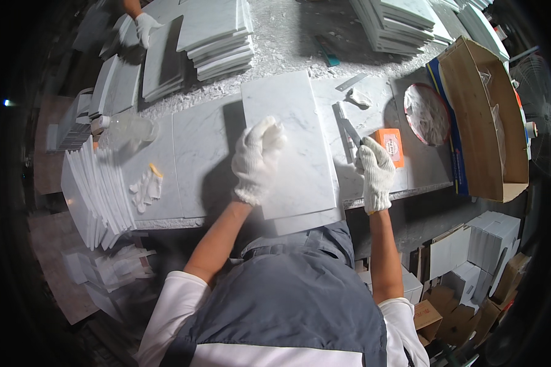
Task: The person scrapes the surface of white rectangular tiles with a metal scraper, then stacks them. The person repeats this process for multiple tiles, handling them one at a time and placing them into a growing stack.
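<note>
left hand (257, 160): gloved, fingers curled, pressing flat on white rectangular marble tile (291, 147)
tile axis: long side runs away from person
right hand (375, 171): clenched on thin grey metal blade (351, 131), just right of tile edge

Orange box (390, 145), round plate (427, 114), cardboard box (485, 122), spare glove (147, 186) on workbench (196, 153).

Two gloved hands at work up front, left hand (258, 160), right hand (375, 173), one marble slab (291, 147) under them, one orange box (390, 145), one round plate (427, 114), one open cardboard box (480, 116), one spare glove (146, 187), a co-worker's one gloved hand (146, 27)
</note>
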The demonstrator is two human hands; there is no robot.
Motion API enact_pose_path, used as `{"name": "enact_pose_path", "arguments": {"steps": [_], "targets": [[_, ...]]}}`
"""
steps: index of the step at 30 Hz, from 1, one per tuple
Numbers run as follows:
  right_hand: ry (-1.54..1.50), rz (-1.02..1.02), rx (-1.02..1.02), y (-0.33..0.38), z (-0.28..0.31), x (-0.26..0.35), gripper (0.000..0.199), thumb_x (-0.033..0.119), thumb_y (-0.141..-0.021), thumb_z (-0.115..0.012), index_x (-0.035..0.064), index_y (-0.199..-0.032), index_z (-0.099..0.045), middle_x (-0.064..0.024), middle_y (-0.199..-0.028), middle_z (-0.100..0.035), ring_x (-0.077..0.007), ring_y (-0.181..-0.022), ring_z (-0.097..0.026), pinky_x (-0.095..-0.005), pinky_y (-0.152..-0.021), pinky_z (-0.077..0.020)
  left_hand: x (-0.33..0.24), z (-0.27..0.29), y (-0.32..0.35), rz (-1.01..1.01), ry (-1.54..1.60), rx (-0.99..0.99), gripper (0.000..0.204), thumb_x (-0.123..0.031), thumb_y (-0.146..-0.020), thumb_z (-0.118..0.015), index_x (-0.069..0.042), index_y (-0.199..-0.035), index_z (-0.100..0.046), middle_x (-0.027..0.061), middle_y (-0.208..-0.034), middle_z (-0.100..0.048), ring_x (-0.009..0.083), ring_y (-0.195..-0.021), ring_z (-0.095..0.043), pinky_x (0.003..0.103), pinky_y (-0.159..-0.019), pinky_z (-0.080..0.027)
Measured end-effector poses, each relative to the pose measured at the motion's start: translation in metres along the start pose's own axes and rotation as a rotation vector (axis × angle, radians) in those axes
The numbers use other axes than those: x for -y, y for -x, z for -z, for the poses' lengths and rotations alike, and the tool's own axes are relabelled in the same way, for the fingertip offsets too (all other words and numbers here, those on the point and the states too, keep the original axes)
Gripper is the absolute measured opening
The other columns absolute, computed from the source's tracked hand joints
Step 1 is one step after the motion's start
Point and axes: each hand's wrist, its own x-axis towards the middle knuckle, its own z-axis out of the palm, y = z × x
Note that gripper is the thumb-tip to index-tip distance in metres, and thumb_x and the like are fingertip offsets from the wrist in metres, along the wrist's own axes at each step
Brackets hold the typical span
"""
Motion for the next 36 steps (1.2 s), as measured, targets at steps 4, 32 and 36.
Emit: {"name": "enact_pose_path", "arguments": {"steps": [4,32,36], "targets": [[-0.018,0.042,-0.048,0.014,-0.001,-0.028,0.037,0.017,-0.098,-0.073,-0.0014,-0.129,-0.066,-0.0031,-0.089,-0.071,-0.0075,-0.071,-0.063,-0.0222,-0.063,-0.0531,0.022,0.009,-0.026,-0.202,-0.402,0.104,0.05,-0.014,-0.079,-0.085,-0.014,-0.126,-0.066,0.0076,-0.113,-0.068,0.0316,-0.106,-0.065,0.045,-0.094,-0.052],[0.413,0.045,0.038,-0.047,-0.082,0.023,0.029,0.016,-0.094,-0.072,0.0006,-0.119,-0.074,-0.0017,-0.079,-0.07,-0.0061,-0.064,-0.062,-0.0229,-0.057,-0.0511,0.046,-0.01,-0.04,-0.318,-0.478,0.066,0.051,-0.018,-0.08,-0.083,-0.014,-0.128,-0.067,0.0074,-0.119,-0.067,0.0329,-0.115,-0.061,0.048,-0.101,-0.048],[0.071,0.032,-0.005,-0.029,-0.069,0.025,0.032,0.018,-0.096,-0.072,0.0015,-0.124,-0.071,-0.0025,-0.088,-0.072,-0.0078,-0.069,-0.064,-0.0235,-0.061,-0.0543,0.046,-0.011,-0.039,-0.329,-0.485,0.071,0.053,-0.016,-0.078,-0.083,-0.015,-0.129,-0.067,0.0063,-0.122,-0.067,0.033,-0.116,-0.06,0.049,-0.104,-0.047]]}}
